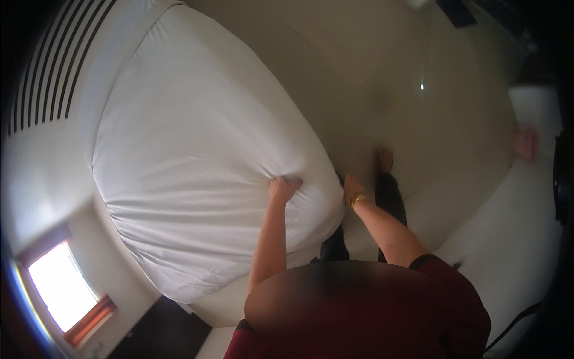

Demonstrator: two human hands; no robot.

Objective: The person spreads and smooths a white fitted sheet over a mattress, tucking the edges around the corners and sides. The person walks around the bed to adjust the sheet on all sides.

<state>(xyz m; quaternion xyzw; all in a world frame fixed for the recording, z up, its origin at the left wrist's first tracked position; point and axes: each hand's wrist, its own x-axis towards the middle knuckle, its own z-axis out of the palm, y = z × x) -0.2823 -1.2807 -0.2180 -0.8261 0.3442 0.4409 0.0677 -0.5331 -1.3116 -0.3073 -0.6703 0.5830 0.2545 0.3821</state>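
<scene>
The soft, light white fitted cotton sheet (197, 149) stretched over the bed mattress is pinched at its corner by the closed left hand (283, 187) and right hand (353, 190), likely slack and easily gathered there.

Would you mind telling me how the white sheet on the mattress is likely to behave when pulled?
The white sheet is probably floppy: it bunches under the left hand. Creases fanning from that grip suggest it stretches taut. It looks light.

Packages, labels, signs, screens: none visible in this view (blurred dark shapes at the top right cannot be identified).
</scene>
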